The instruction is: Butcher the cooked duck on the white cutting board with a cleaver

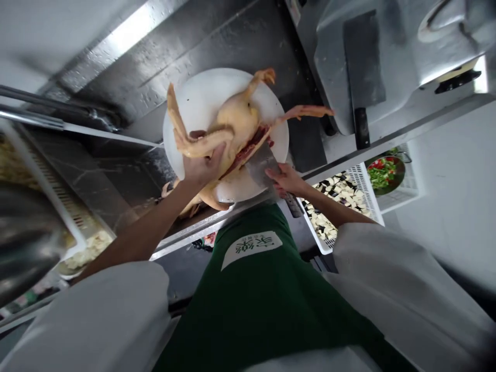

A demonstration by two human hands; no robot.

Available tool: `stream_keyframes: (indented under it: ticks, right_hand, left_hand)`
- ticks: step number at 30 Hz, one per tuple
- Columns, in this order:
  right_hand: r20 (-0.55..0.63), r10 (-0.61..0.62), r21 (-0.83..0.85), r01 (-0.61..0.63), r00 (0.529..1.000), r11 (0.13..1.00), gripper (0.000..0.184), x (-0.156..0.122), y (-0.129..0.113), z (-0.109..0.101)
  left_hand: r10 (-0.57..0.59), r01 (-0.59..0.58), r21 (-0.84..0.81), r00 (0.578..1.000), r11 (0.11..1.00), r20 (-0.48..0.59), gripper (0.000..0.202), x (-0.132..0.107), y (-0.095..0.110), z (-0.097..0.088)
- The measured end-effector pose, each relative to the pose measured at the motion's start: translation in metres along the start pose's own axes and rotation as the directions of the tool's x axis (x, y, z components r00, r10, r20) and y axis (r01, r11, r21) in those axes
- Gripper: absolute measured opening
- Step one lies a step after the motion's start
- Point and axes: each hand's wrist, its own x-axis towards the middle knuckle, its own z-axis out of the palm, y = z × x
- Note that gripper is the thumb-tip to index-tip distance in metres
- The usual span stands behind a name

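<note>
A plucked whole chicken [236, 124], slit open along one side with red flesh showing, lies on a round white cutting board [189, 103]. My left hand [203, 168] is closed on its body beneath a bent wing, fingers partly hidden by that wing. In my right hand [285, 180] is a cleaver [261, 165], its broad blade against the chicken's cut side at the board's right part. One yellow leg stretches past the board's right edge. More pale poultry [189, 206] lies low on the left, partly hidden by my left forearm.
On the steel counter at right, a second cleaver [364, 67] lies flat. Below its edge are a white basket of cut eggplant [337, 201] and a bowl of chopped red and green peppers [383, 173]. A metal rail [31, 116] and a blurred steel bowl [27, 243] sit at left.
</note>
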Motion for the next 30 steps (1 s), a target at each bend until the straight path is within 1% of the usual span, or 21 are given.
stream_keyframes:
  ticks: [1, 3, 5, 6, 8, 9, 12, 14, 16, 18, 21, 25, 27, 30]
  right_hand:
    - [0.030, 0.022, -0.012, -0.022, 0.999, 1.000, 0.062, -0.009, 0.004, -0.010]
    - [0.095, 0.064, -0.048, -0.059, 0.993, 0.997, 0.064, -0.028, 0.010, -0.030]
    - [0.129, 0.073, -0.072, -0.064, 0.989, 0.995, 0.062, -0.041, 0.013, -0.041]
    - [0.127, 0.071, -0.076, -0.061, 0.989, 0.995, 0.061, -0.043, 0.013, -0.042]
    - [0.116, 0.061, -0.072, -0.053, 0.991, 0.996, 0.058, -0.039, 0.013, -0.033]
    - [0.104, 0.053, -0.062, -0.047, 0.993, 0.997, 0.056, -0.033, 0.013, -0.024]
    - [0.059, -0.005, 0.011, 0.004, 0.998, 1.000, 0.050, -0.018, 0.016, 0.004]
    - [0.044, -0.038, 0.051, 0.036, 0.998, 0.998, 0.051, -0.018, 0.023, 0.015]
    - [0.060, -0.031, 0.054, 0.027, 0.998, 0.998, 0.055, -0.028, 0.029, 0.017]
    - [0.090, 0.001, 0.045, -0.005, 0.996, 0.999, 0.059, -0.040, 0.031, 0.013]
    - [0.104, 0.018, 0.063, -0.025, 0.994, 0.998, 0.063, -0.051, 0.024, 0.010]
    - [0.035, 0.009, 0.055, -0.011, 0.999, 0.998, 0.063, -0.051, 0.014, 0.013]
    - [0.015, -0.003, 0.059, 0.002, 1.000, 0.998, 0.062, -0.055, 0.016, 0.012]
    - [0.014, 0.022, 0.118, -0.024, 1.000, 0.993, 0.061, -0.065, 0.026, 0.010]
  left_hand:
    - [-0.017, 0.017, -0.001, 0.998, 1.000, -0.057, 0.067, -0.002, -0.003, -0.002]
    - [-0.062, 0.065, 0.029, 0.992, 0.997, -0.110, 0.071, -0.007, -0.010, -0.005]
    - [-0.101, 0.103, 0.030, 0.992, 0.994, -0.076, 0.081, -0.010, -0.014, -0.007]
    - [-0.103, 0.104, 0.031, 0.994, 0.994, -0.047, 0.086, -0.010, -0.015, -0.008]
    - [-0.077, 0.078, 0.031, 0.997, 0.996, -0.019, 0.090, -0.010, -0.015, -0.007]
    - [-0.059, 0.060, 0.025, 0.998, 0.998, -0.029, 0.087, -0.009, -0.015, -0.006]
    - [-0.004, 0.001, -0.031, 0.995, 1.000, -0.103, 0.068, -0.007, -0.018, -0.003]
    - [0.027, -0.042, -0.095, 0.988, 0.995, -0.154, 0.059, -0.007, -0.023, -0.002]
    - [0.028, -0.062, -0.162, 0.978, 0.985, -0.207, 0.057, -0.008, -0.030, -0.002]
    - [0.015, -0.067, -0.209, 0.970, 0.976, -0.242, 0.057, -0.009, -0.036, -0.001]
    - [0.012, -0.077, -0.243, 0.966, 0.967, -0.258, 0.057, -0.010, -0.040, -0.001]
    - [0.039, -0.115, -0.275, 0.963, 0.955, -0.266, 0.050, -0.013, -0.034, 0.002]
    - [0.059, -0.130, -0.256, 0.962, 0.958, -0.266, 0.046, -0.016, -0.029, 0.004]
    - [0.055, -0.104, -0.208, 0.972, 0.973, -0.229, 0.041, -0.022, -0.022, 0.008]
